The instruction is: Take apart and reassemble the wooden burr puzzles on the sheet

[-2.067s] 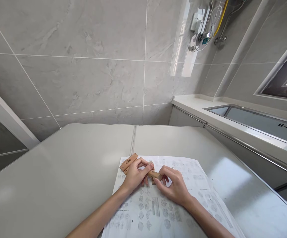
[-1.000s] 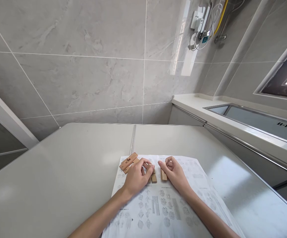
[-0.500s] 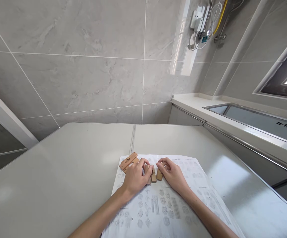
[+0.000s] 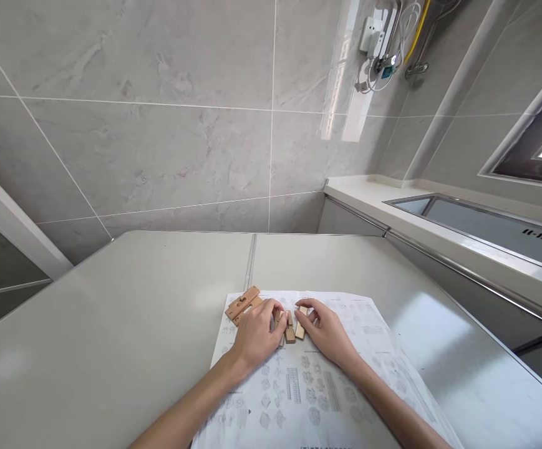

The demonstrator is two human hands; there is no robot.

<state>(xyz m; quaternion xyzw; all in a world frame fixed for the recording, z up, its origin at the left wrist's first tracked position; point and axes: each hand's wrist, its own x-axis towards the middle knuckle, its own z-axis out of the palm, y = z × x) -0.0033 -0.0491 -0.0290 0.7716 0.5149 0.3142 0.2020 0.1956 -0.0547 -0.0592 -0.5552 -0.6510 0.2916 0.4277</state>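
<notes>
Small notched wooden blocks lie on a printed sheet [image 4: 317,386] spread on the grey table [image 4: 111,324]. My left hand [image 4: 254,333] rests on the sheet with its fingers curled round a few blocks [image 4: 285,327] lying side by side. My right hand [image 4: 327,330] pinches another wooden block [image 4: 300,322] and holds it against that row from the right. Two more flat wooden pieces [image 4: 242,304] lie just beyond my left hand, untouched.
The table stands against a tiled wall. To the right runs a white counter [image 4: 368,196] with a steel sink [image 4: 495,234]. Sockets, cables and a yellow hose [image 4: 392,43] hang on the wall above. A white door frame [image 4: 13,221] is at the left.
Two seconds ago both hands held one block between them. They then parted, each with pieces on the sheet. Since then my right hand has slid its block left against the row under my left hand.
</notes>
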